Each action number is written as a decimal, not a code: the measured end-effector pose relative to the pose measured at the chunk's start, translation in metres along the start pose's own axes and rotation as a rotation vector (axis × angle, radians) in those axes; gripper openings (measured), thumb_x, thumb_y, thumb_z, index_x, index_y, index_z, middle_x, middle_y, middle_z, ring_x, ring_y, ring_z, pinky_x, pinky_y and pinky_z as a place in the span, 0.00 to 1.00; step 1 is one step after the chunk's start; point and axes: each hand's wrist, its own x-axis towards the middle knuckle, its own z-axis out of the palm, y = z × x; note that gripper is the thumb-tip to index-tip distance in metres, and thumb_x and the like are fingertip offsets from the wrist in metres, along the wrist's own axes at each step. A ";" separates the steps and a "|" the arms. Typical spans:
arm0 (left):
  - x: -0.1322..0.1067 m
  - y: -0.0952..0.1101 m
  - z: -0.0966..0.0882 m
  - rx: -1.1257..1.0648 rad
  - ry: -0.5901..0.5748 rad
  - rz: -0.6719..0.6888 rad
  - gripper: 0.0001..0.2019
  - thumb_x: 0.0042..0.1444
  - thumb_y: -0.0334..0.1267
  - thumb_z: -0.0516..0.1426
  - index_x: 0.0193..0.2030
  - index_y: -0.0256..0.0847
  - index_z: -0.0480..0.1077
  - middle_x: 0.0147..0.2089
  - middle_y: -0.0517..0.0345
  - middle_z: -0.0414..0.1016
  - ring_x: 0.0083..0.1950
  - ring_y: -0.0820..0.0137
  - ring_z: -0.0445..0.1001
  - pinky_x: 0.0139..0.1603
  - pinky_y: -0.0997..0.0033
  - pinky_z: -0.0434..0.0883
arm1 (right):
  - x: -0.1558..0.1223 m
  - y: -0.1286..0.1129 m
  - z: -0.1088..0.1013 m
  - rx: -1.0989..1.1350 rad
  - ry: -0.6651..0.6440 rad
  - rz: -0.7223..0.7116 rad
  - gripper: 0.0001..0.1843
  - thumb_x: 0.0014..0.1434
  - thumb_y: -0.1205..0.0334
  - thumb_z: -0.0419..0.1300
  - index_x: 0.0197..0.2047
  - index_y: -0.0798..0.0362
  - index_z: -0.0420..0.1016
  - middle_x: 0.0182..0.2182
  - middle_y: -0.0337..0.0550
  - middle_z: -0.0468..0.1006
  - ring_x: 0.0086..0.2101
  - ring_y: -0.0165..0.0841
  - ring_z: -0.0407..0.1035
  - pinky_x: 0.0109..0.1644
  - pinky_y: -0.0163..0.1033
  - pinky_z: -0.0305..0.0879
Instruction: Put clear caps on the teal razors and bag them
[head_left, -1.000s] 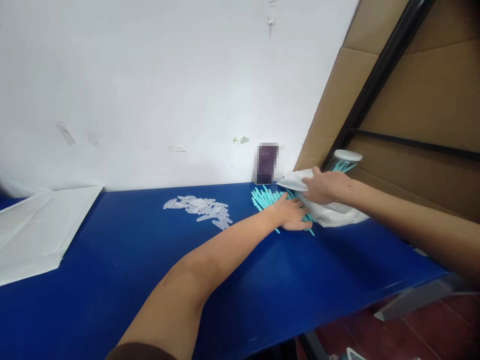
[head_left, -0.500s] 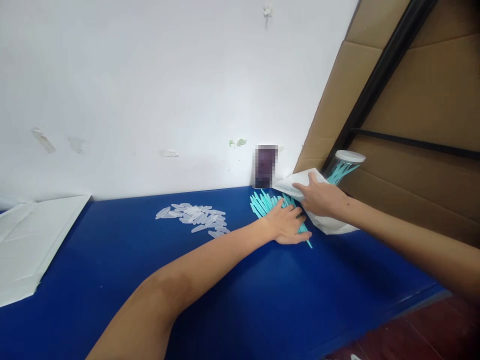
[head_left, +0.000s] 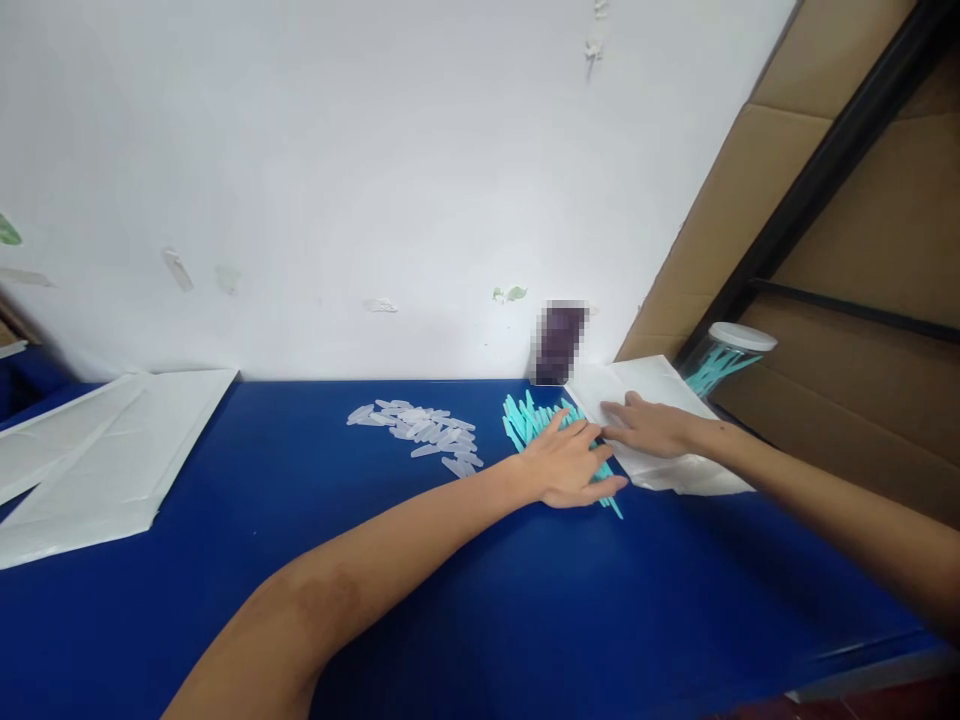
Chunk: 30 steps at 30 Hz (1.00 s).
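My left hand (head_left: 571,466) lies with fingers spread over a pile of slim turquoise sticks (head_left: 525,415), shaped like eyebrow razors, on the blue tabletop. It covers part of the pile, and some tips stick out past the fingers. Just to the right, my right hand (head_left: 654,426) rests on a white paper-like envelope or sheet (head_left: 652,375), fingers stretched toward the sticks. The sheet's left edge meets the pile. To the left of the sticks is a loose heap of small, translucent whitish pieces (head_left: 424,428), touched by neither hand.
A lidded clear jar (head_left: 724,360) holding more turquoise sticks leans at the right, beside cardboard (head_left: 847,240) and a black metal frame (head_left: 806,165). White envelopes (head_left: 112,450) lie at the left. A blurred-out dark rectangle (head_left: 559,343) stands against the white wall (head_left: 337,180).
The white sheet, raised and bent under my right hand before, now lies flatter. My left hand stays on the sticks. The whole view has shifted a little to the left.
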 end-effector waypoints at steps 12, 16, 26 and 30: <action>-0.117 -0.084 -0.072 -0.123 0.515 -0.347 0.23 0.70 0.45 0.42 0.39 0.39 0.76 0.40 0.48 0.76 0.44 0.60 0.72 0.48 0.59 0.67 | -0.005 -0.033 -0.040 0.355 0.491 -0.138 0.22 0.66 0.45 0.46 0.39 0.51 0.73 0.42 0.51 0.78 0.40 0.42 0.71 0.46 0.44 0.65; -0.211 -0.111 -0.091 0.052 0.430 -0.582 0.23 0.69 0.45 0.44 0.39 0.39 0.77 0.41 0.48 0.78 0.45 0.59 0.72 0.50 0.60 0.65 | -0.012 -0.075 -0.033 0.225 0.480 -0.096 0.23 0.66 0.41 0.47 0.39 0.50 0.71 0.35 0.49 0.79 0.35 0.43 0.71 0.37 0.43 0.60; -0.295 -0.107 -0.089 0.089 0.431 -1.016 0.23 0.65 0.47 0.46 0.45 0.37 0.79 0.21 0.60 0.69 0.26 0.65 0.70 0.34 0.67 0.62 | -0.002 -0.119 -0.020 0.011 0.293 0.072 0.36 0.66 0.36 0.44 0.37 0.60 0.78 0.37 0.65 0.81 0.39 0.52 0.76 0.46 0.51 0.64; -0.290 -0.104 -0.087 0.046 0.420 -0.903 0.24 0.66 0.47 0.46 0.58 0.37 0.73 0.26 0.60 0.72 0.29 0.65 0.71 0.35 0.68 0.63 | -0.007 -0.122 -0.012 0.027 0.301 0.093 0.36 0.67 0.36 0.43 0.43 0.60 0.77 0.43 0.66 0.80 0.40 0.50 0.76 0.39 0.46 0.66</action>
